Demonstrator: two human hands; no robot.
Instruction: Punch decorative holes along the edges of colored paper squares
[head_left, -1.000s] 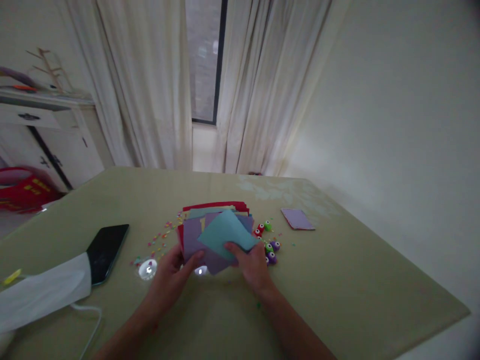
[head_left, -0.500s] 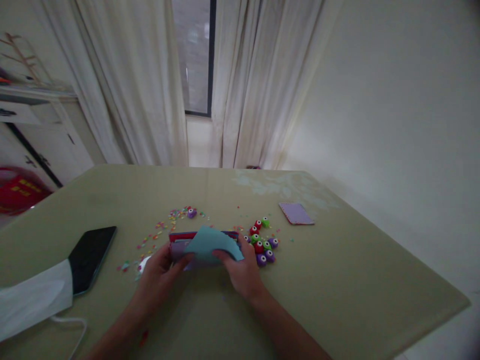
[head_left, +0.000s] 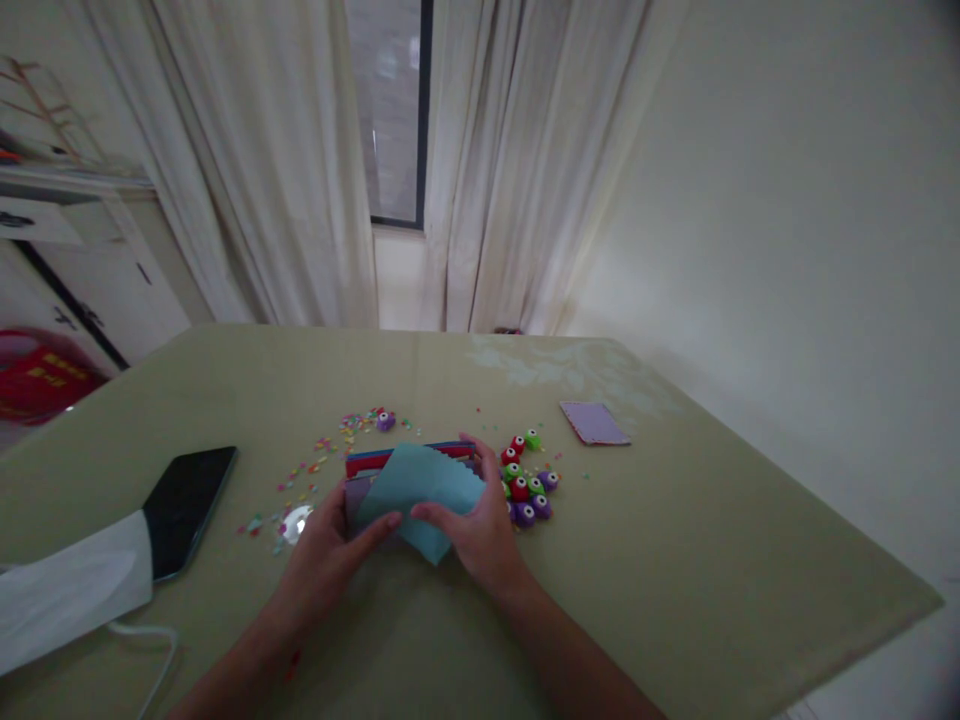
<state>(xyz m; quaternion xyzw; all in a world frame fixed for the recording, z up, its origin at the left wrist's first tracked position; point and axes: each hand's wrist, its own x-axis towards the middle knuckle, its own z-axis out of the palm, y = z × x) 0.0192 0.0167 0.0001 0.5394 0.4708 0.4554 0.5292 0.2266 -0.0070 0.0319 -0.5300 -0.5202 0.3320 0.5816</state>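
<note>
Between my two hands is a stack of coloured sheets [head_left: 367,462], with red, dark blue and lilac edges showing; paper or felt, I cannot tell. A light blue sheet with a zigzag edge [head_left: 420,490] lies tilted across its front, one corner pointing down. My left hand [head_left: 319,555] is closed around the stack's left end, its thumb at the blue sheet's lower left. My right hand [head_left: 484,540] grips the right end, thumb pressed on the blue sheet and fingers behind. Just beyond the right hand sits a cluster of red, green and purple one-eyed beads [head_left: 519,488].
Tiny coloured confetti pieces [head_left: 322,443] and one purple eyed bead [head_left: 385,421] lie left of the stack, near a shiny disc [head_left: 296,523]. A lilac square [head_left: 595,423] rests at the right. On the left are a phone [head_left: 187,505] and a white face mask [head_left: 79,590].
The light blue sheet has turned and slid lower, so its corner now hangs below my thumbs. My thumbs have come closer together, and more of the red edge behind shows.
</note>
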